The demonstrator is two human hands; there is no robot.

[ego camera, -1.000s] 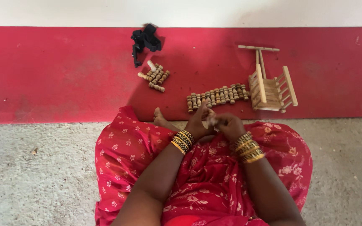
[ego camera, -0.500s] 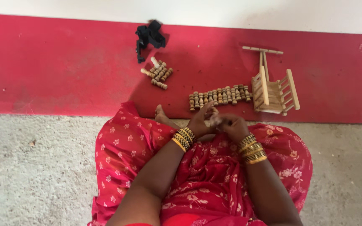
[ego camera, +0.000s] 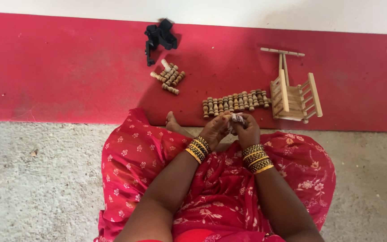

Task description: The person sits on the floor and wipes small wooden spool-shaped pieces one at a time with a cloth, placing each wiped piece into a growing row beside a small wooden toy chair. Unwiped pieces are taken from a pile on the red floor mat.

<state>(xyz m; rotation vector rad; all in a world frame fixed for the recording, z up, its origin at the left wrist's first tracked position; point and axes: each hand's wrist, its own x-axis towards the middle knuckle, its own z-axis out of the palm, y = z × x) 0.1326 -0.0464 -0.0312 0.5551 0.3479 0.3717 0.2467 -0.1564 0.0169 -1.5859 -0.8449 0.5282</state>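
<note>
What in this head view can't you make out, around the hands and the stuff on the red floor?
- Small pale piece, head view: pinched between left hand and right hand; fingers cover most of it, so its shape is unclear.
- Black object, head view: too small and dark to tell its kind.
- Arms: cut off by the bottom edge.
- Foot: mostly hidden under red cloth.

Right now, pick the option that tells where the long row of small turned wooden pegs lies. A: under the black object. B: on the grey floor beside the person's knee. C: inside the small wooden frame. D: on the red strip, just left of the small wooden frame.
D: the row of turned wooden pegs lies on the red strip, directly left of the small wooden frame, beyond both hands.
</note>
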